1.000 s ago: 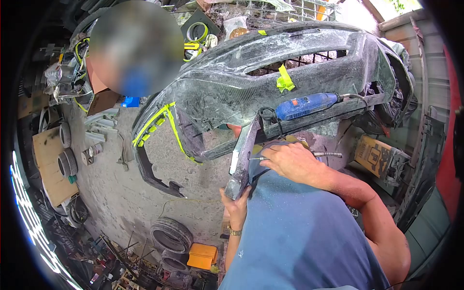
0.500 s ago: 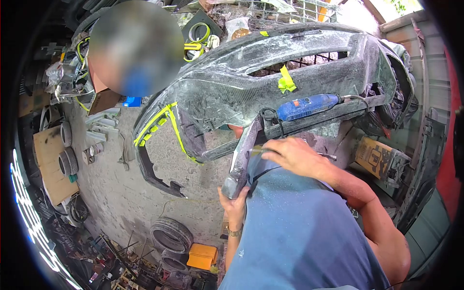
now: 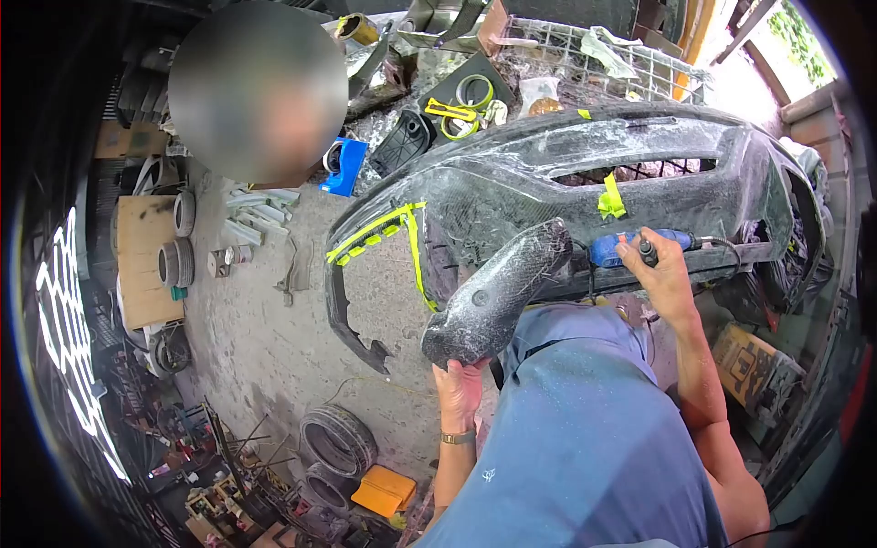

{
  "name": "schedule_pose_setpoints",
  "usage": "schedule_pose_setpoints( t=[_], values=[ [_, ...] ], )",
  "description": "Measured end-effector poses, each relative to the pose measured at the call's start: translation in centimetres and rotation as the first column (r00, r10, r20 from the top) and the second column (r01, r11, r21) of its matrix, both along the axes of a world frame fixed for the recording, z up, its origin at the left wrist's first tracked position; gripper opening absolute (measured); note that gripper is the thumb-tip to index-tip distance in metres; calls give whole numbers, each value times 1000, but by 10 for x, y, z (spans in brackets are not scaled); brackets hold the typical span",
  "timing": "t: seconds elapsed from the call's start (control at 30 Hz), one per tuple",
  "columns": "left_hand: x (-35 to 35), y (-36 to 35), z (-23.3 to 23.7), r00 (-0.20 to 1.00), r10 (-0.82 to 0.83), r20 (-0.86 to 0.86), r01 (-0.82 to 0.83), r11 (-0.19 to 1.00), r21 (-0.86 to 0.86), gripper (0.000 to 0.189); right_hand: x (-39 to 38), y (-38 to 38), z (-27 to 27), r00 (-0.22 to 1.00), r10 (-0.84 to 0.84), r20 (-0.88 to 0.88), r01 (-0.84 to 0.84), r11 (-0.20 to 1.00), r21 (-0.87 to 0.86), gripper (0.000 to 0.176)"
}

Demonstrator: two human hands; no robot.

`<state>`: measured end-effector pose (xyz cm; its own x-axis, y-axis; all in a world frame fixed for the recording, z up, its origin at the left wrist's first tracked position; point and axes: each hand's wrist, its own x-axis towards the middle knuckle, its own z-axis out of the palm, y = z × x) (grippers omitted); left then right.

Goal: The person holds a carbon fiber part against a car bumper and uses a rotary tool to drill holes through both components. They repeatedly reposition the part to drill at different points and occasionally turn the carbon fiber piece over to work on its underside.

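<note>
My left hand grips the lower end of a dark, dust-speckled moulded part, which slants up and to the right with its broad face showing. Fingers of my right hand wrap round a slim dark rotary tool handpiece. Just behind that hand lies a blue rotary tool on the lower edge of a big dusty bumper; the hand partly covers it. Yellow-green tape lines the bumper's left opening, and a crumpled strip sticks to its middle.
Another person stands across at upper left. Tape rolls and a yellow cutter lie behind the bumper, near a blue tape dispenser. Tyres, an orange box and a cardboard box sit on the floor.
The moulded part has turned from edge-on to show its broad face. My right hand has moved from beside it up and right, over the blue tool. The whole view has shifted.
</note>
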<state>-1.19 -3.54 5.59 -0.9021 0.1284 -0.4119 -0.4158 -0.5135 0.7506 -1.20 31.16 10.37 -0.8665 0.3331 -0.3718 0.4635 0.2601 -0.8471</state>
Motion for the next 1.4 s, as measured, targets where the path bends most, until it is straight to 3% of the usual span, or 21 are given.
schedule_pose_setpoints(
  t=[0.07,0.17,0.23,0.43,0.5,0.57,0.63,0.7,0.77,0.83,0.9,0.97,1.0,1.03,1.07,1.1,1.13,1.23,1.3,1.37,1.4],
  values=[
    [0,2,2,1000,-3,-11,3,1000,-4,82,-4,-3,3,1000,3,-18,-3,1000,3,24],
    [1,3,5,1000,-21,-19,20,1000,-18,83,-15,-16,15,969,78,-234,-86,996,-26,31],
    [1,2,5,999,-32,-22,31,999,-24,84,-19,-21,15,918,192,-347,-176,981,79,37],
    [-30,-8,7,988,-85,-126,75,994,-81,96,-41,-31,29,870,407,-280,-391,913,113,43],
    [-56,-9,9,963,-226,-146,203,966,-162,100,-48,-32,35,835,549,-33,-550,833,-61,45],
    [-85,1,20,933,-295,-205,254,946,-202,102,-49,-30,21,802,595,-59,-598,800,-58,45],
    [-110,16,15,893,-283,-350,247,958,-145,101,-50,-29,-1,813,570,-120,-581,782,-226,41],
    [-129,37,17,870,-83,-486,-101,935,-340,96,-43,-40,-29,881,448,-150,-465,766,-445,32],
    [-138,54,11,844,-63,-532,-259,822,-507,88,-43,-42,-11,953,303,20,-163,566,-808,34],
    [-138,68,4,851,37,-524,-369,752,-546,74,-45,-48,-8,967,255,-3,-156,582,-798,33],
    [-130,81,-24,767,205,-609,-545,708,-449,64,-43,-49,-9,981,193,-24,-137,599,-789,32],
    [-97,90,-28,922,369,-121,-383,916,-123,54,-41,-50,-11,987,154,-40,-125,597,-792,29],
    [-84,75,-80,985,78,-156,5,881,474,58,-40,-52,-12,990,136,-34,-109,598,-794,28],
    [-79,65,-132,926,-135,-354,378,398,836,62,-39,-53,-14,989,145,-33,-115,603,-789,28],
    [-74,76,-107,929,-123,-350,369,399,839,62,-38,-57,-16,988,147,-44,-126,611,-781,27],
    [-67,97,-53,984,-123,-132,178,777,604,60,-37,-60,-18,987,151,-54,-137,617,-775,26],
    [-66,108,-24,997,-23,71,8,980,201,59,-37,-60,-16,980,186,-67,-172,638,-750,25],
    [-69,94,-24,996,-88,-6,88,976,198,56,-33,-64,-17,952,285,-114,-299,777,-555,26],
    [-68,85,-25,997,-80,20,72,964,255,42,-25,-66,-15,961,252,-113,-269,763,-588,25],
    [-64,78,-34,998,2,66,-5,998,55,39,-16,-59,-4,955,271,-121,-290,937,-192,28],
    [-64,76,-25,996,7,89,-7,1000,-5,39,-11,-55,-2,950,290,-115,-303,946,-114,25]
  ],
)
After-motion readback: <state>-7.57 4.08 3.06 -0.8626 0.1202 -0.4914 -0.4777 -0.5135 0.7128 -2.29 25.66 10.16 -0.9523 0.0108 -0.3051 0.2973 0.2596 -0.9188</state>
